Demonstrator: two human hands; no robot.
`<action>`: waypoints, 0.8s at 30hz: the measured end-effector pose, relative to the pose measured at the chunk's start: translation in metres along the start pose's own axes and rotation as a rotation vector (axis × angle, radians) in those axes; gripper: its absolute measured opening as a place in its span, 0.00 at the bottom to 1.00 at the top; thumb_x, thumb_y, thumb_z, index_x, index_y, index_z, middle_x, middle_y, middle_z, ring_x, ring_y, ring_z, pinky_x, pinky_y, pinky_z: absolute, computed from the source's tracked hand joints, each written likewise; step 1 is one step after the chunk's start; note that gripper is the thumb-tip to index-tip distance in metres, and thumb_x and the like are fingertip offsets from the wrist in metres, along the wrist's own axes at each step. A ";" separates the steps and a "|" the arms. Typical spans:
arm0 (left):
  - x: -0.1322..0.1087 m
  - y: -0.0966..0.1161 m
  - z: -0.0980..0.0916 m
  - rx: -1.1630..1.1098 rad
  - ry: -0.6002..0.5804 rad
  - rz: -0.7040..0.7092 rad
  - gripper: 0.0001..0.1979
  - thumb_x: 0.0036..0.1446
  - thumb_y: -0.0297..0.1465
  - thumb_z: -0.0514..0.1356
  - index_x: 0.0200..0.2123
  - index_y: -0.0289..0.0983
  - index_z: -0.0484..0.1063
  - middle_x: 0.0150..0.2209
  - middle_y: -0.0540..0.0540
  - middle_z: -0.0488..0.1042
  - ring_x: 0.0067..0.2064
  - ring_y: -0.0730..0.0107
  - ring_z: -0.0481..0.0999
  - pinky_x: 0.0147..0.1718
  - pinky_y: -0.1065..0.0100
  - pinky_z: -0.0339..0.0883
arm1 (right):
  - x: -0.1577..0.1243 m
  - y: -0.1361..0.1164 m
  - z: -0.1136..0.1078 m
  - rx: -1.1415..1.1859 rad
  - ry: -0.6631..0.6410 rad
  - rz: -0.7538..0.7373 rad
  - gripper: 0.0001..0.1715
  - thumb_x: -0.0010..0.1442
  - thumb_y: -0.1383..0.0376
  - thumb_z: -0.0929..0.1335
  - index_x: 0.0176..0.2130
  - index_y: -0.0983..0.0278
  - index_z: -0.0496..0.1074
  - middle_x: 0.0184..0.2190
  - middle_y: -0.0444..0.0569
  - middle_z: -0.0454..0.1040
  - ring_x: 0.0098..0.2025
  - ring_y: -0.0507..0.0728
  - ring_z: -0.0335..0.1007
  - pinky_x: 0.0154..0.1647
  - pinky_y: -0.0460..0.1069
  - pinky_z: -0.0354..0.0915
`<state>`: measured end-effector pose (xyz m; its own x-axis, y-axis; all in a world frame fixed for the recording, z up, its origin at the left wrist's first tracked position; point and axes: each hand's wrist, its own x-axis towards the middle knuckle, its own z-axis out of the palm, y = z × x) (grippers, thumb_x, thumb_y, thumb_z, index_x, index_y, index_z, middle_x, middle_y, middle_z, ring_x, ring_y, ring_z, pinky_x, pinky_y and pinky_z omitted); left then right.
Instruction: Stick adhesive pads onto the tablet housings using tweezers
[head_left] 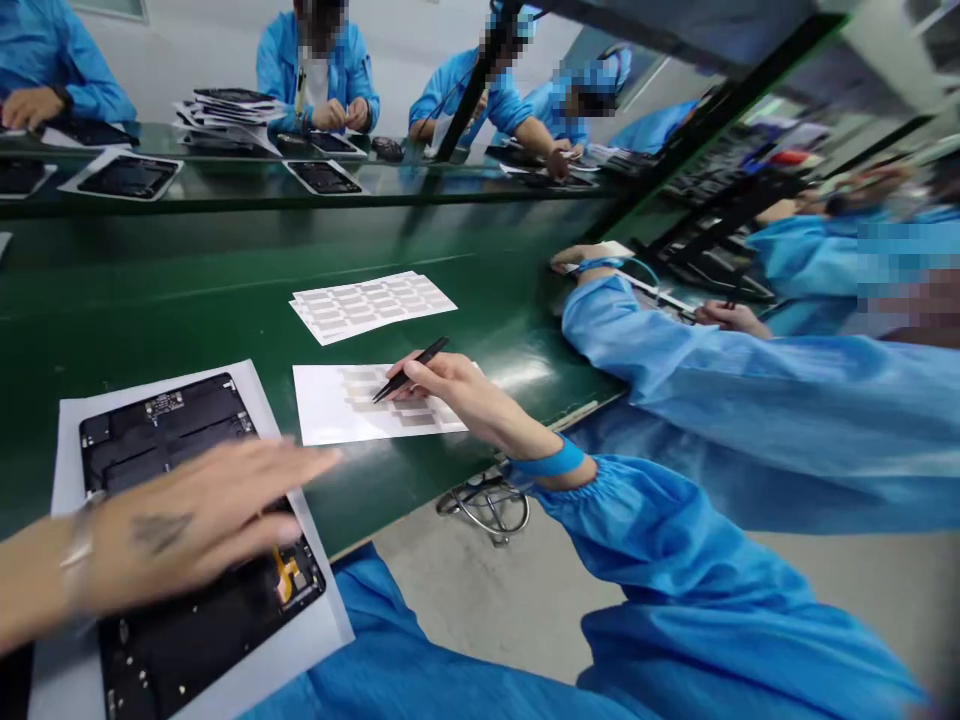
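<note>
My right hand [461,388] pinches black tweezers [417,364], their tips angled down to a white sheet with grey-beige adhesive pieces [322,408]. Whether the tips grip a piece is too small to tell. My left hand [206,525], blurred, is stretched out flat over an opened tablet housing [176,655] and hides its middle. Nothing shows in its fingers; whether it touches the housing I cannot tell. The black housing lies on a white paper sheet [69,440], with a yellow flex cable [285,577] near its right edge.
More adhesive sheets [371,304] lie farther back on the green table [225,245]. A raised shelf behind carries tablet housings [129,177] and a stack [229,120]. Co-workers sit across; a neighbour's sleeve [697,390] reaches in from the right, close to my right arm.
</note>
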<state>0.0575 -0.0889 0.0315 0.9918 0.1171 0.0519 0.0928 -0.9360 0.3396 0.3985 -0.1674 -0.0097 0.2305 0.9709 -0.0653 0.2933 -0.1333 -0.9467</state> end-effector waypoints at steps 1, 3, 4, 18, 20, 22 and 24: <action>0.029 -0.017 -0.001 0.020 -0.012 0.065 0.25 0.71 0.46 0.50 0.69 0.51 0.58 0.67 0.49 0.63 0.68 0.55 0.61 0.63 0.56 0.60 | 0.001 0.000 -0.001 -0.019 -0.005 0.002 0.29 0.60 0.43 0.68 0.39 0.66 0.78 0.34 0.55 0.83 0.34 0.56 0.77 0.37 0.51 0.68; 0.079 -0.047 0.008 0.055 -0.087 0.129 0.27 0.70 0.48 0.52 0.68 0.49 0.59 0.71 0.45 0.55 0.71 0.49 0.52 0.66 0.50 0.51 | 0.001 -0.002 -0.002 -0.039 -0.006 0.019 0.29 0.60 0.42 0.68 0.39 0.66 0.78 0.34 0.55 0.83 0.35 0.57 0.77 0.37 0.51 0.68; 0.099 -0.057 0.016 0.056 -0.113 0.161 0.27 0.70 0.48 0.52 0.68 0.49 0.59 0.72 0.45 0.53 0.72 0.48 0.50 0.67 0.49 0.50 | 0.001 -0.002 -0.002 -0.040 -0.008 0.034 0.29 0.60 0.42 0.68 0.39 0.66 0.77 0.34 0.55 0.83 0.35 0.57 0.78 0.37 0.51 0.68; 0.126 -0.073 0.052 0.039 -0.061 0.241 0.24 0.69 0.49 0.52 0.65 0.55 0.63 0.72 0.45 0.52 0.70 0.49 0.53 0.64 0.49 0.50 | 0.007 -0.006 -0.010 -0.010 -0.071 0.172 0.30 0.60 0.42 0.69 0.39 0.66 0.79 0.33 0.55 0.84 0.35 0.56 0.77 0.39 0.50 0.67; 0.128 -0.073 0.054 0.044 -0.086 0.232 0.24 0.69 0.50 0.53 0.65 0.56 0.63 0.72 0.45 0.50 0.70 0.48 0.52 0.64 0.48 0.50 | 0.008 -0.008 -0.010 -0.011 -0.087 0.189 0.30 0.59 0.42 0.69 0.39 0.66 0.79 0.32 0.54 0.84 0.35 0.56 0.77 0.38 0.50 0.66; 0.129 -0.073 0.053 0.043 -0.098 0.227 0.24 0.69 0.50 0.53 0.66 0.56 0.62 0.73 0.45 0.49 0.70 0.48 0.52 0.64 0.48 0.50 | 0.009 -0.011 -0.009 -0.039 -0.096 0.207 0.30 0.59 0.42 0.69 0.40 0.66 0.80 0.32 0.54 0.84 0.36 0.56 0.76 0.37 0.50 0.65; 0.128 -0.071 0.051 0.038 -0.094 0.228 0.24 0.70 0.49 0.51 0.66 0.56 0.62 0.73 0.46 0.47 0.70 0.49 0.51 0.64 0.48 0.49 | 0.010 -0.014 -0.007 -0.062 -0.099 0.219 0.29 0.60 0.42 0.69 0.40 0.65 0.80 0.31 0.53 0.83 0.36 0.56 0.76 0.37 0.50 0.65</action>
<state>0.1820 -0.0245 -0.0340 0.9911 -0.1285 0.0352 -0.1331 -0.9468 0.2930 0.4034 -0.1575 0.0053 0.2038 0.9318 -0.3004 0.3035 -0.3518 -0.8855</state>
